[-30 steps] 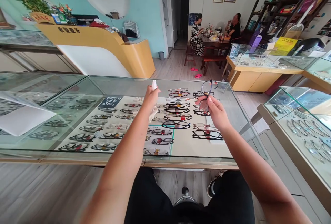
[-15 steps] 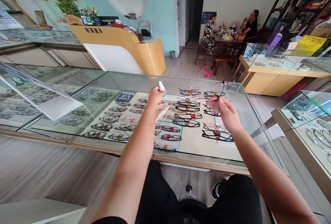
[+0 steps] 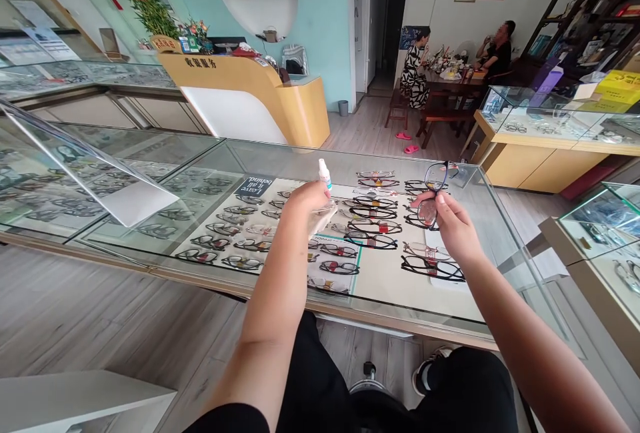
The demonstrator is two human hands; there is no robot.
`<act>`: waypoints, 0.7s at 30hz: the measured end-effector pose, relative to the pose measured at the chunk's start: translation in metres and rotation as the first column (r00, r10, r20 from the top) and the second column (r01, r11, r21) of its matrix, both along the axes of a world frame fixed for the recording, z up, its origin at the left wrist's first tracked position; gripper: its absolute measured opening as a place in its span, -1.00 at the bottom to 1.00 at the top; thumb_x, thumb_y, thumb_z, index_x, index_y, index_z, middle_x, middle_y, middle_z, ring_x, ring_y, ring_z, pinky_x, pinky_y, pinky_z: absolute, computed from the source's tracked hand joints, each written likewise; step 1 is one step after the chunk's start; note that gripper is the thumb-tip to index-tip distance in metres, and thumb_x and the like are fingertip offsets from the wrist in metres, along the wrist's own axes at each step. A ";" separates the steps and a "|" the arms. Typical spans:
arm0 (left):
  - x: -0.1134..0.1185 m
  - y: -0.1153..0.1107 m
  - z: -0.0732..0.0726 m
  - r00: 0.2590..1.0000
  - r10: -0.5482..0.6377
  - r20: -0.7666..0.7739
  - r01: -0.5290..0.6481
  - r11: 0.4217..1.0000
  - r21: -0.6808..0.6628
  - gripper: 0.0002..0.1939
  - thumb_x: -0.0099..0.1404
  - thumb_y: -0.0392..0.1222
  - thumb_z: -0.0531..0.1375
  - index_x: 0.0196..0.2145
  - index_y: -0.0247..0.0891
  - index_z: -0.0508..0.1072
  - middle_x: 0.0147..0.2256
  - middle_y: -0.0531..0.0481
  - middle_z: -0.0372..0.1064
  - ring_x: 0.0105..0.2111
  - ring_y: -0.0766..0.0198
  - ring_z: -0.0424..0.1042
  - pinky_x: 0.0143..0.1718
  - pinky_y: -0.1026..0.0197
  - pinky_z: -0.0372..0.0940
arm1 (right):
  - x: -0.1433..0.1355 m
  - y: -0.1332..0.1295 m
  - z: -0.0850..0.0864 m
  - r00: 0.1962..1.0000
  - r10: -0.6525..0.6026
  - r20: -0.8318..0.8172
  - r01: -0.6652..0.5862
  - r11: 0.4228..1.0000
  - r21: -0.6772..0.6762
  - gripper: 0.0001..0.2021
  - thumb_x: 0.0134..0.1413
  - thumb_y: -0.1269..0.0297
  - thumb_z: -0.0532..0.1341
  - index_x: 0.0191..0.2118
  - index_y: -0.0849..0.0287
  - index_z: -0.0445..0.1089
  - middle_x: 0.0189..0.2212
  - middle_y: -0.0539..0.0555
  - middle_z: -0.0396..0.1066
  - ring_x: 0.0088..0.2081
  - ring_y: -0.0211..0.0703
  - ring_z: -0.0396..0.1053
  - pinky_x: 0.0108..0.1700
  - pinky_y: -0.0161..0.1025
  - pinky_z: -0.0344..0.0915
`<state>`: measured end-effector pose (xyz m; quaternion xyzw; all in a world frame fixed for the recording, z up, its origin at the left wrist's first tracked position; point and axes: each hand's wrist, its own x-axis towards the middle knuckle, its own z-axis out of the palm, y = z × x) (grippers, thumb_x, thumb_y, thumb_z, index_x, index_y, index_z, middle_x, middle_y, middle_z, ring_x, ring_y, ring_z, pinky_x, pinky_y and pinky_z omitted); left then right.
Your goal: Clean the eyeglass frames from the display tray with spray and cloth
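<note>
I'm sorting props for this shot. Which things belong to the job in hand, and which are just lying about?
Part of the job:
glasses held by the right hand
white bottle at the left hand
probably the pale cloth beside it

Lying about:
displayed spectacles
pink slippers
grey bin

White bottle [image 3: 324, 173] and dark-rimmed spectacles [image 3: 436, 178], below a turquoise wall [image 3: 325, 33]
At the centre, the bottle is white with a blue band, and the cloth [image 3: 323, 218] near it is pale beige; at right of centre, the spectacles have a dark rim with blue tint. The worktop [image 3: 390, 321] has a tan front edge. In the upper left, the reception desk [image 3: 303, 109] is orange-yellow with a white panel. In the upper right, one seated person's clothes [image 3: 413, 71] carry a black-and-white pattern, the slippers [image 3: 411, 149] are bright pink, and the floor [image 3: 150, 299] shows grey wood grain.
</note>
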<state>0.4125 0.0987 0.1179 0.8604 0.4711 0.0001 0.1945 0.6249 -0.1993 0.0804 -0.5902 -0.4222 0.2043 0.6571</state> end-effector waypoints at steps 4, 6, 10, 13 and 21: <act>-0.002 0.009 -0.009 0.998 -0.018 -0.064 0.014 0.998 -0.062 -0.73 -0.09 -0.22 0.51 -0.37 -0.08 0.63 -0.24 -0.17 0.67 -0.20 -0.21 0.63 -0.12 -0.08 0.42 | 0.000 0.000 0.000 1.000 0.013 -0.014 -0.013 1.000 -0.005 -0.53 0.55 -0.32 0.20 -0.01 -0.08 0.66 0.00 0.12 0.68 -0.15 0.07 0.47 -0.09 -0.01 0.41; -0.001 0.011 -0.011 0.996 -0.041 -0.082 0.033 0.995 -0.090 -0.72 -0.15 -0.22 0.52 -0.41 -0.08 0.64 -0.28 -0.15 0.66 -0.22 -0.21 0.63 -0.14 -0.08 0.42 | 0.000 0.000 0.000 0.999 0.018 -0.027 -0.018 1.000 0.009 -0.55 0.55 -0.30 0.21 0.00 -0.09 0.66 0.00 0.12 0.68 -0.16 0.07 0.46 -0.09 -0.01 0.40; 0.000 0.012 -0.011 0.994 -0.074 -0.082 0.065 0.993 -0.101 -0.72 -0.19 -0.19 0.53 -0.43 -0.06 0.65 -0.33 -0.10 0.66 -0.23 -0.18 0.62 -0.15 -0.05 0.43 | 0.000 0.001 0.000 0.999 0.010 -0.034 -0.009 1.000 0.016 -0.55 0.55 -0.30 0.21 -0.01 -0.07 0.65 -0.02 0.11 0.68 -0.15 0.07 0.46 -0.06 0.00 0.42; 0.001 0.011 -0.010 0.995 -0.066 -0.073 0.059 0.994 -0.088 -0.75 -0.16 -0.17 0.54 -0.46 -0.08 0.64 -0.38 -0.11 0.63 -0.24 -0.17 0.62 -0.12 -0.07 0.43 | 0.000 0.001 0.001 0.999 0.003 -0.032 -0.003 1.000 0.012 -0.54 0.55 -0.30 0.20 -0.02 -0.06 0.66 -0.05 0.10 0.68 -0.15 0.05 0.46 -0.02 0.00 0.43; -0.004 0.003 0.006 1.000 -0.013 0.015 0.013 1.000 0.007 -0.86 0.11 -0.06 0.43 -0.44 -0.09 0.57 -0.35 -0.14 0.62 -0.26 -0.13 0.59 -0.14 -0.03 0.37 | 0.000 0.002 0.003 1.000 0.015 -0.027 -0.015 1.000 0.017 -0.52 0.56 -0.30 0.19 -0.03 -0.03 0.66 -0.07 0.10 0.66 -0.18 0.03 0.42 -0.01 -0.02 0.41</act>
